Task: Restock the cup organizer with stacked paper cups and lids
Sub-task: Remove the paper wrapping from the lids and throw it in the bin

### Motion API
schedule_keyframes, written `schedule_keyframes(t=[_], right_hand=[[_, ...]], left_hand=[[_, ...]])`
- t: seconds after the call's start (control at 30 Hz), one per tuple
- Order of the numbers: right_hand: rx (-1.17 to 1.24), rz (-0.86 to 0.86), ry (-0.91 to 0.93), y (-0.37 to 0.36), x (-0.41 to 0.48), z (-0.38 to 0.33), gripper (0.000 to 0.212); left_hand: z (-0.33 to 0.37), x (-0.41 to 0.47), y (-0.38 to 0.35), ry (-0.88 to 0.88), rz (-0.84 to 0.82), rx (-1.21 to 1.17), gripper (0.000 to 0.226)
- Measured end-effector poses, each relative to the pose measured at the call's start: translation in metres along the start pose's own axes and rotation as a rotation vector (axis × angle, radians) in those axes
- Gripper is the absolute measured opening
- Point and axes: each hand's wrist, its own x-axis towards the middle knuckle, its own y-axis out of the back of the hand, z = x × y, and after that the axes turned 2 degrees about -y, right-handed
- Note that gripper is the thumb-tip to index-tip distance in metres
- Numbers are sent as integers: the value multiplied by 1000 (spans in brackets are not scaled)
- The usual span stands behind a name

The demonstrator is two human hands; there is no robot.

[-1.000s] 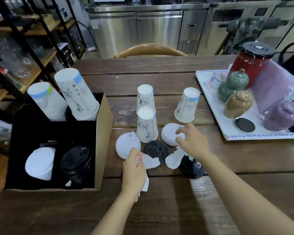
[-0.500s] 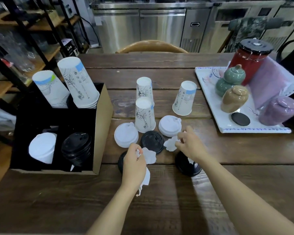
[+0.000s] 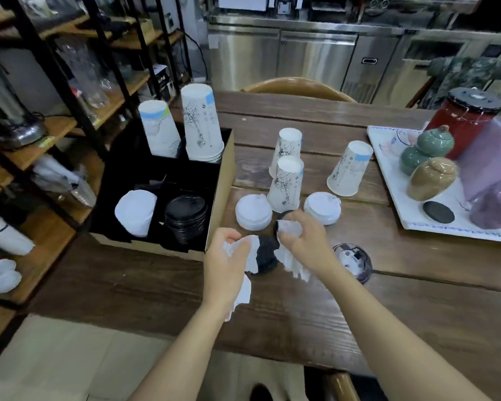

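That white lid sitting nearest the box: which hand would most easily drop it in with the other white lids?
Probably the left hand. It is beside the organizer and just below that white lid. The right hand sits farther from the box. Both hands hold crumpled white paper, though.

left hand point(image 3: 224, 261): fingers curled, closed on crumpled white paper point(image 3: 245, 254) | right hand point(image 3: 304, 238): fingers bent, white paper scrap point(image 3: 289, 228) pinched | both forearms bare, extended forward, hands held near each other

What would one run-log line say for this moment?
left hand: holds white wrapper | right hand: holds white wrapper | cups, lids: on table
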Motion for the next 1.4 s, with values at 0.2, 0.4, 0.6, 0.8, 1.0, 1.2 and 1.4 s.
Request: schedule_keyframes(t=[0.2,0.4,0.6,0.8,1.0,1.2,1.4], right_hand=[[71,-125,110,-81,-53,-59,13],[87,-315,109,-185,-115,-101,32],[-15,-546,100,-290,-172,-109,32],[-156,-738,120,-376,-207,-86,28],[-232,-838,135,-473,-226,-7,16],[-325,-1003,208,-587,-245,134,15],[-618,-1173,360,-667,-255,265,45]], left_hand=[[-26,-42,95,78,228,-19,38],[-69,-109,205,231,411,-121,39],[-127,-174,296,310,656,-66,38],[-205,-227,339,466,825,-73,36],[-324,-256,332,663,886,-10,30],[-498,-265,297,742,787,201,22],[-639,-273,255,953,268,579,44]])
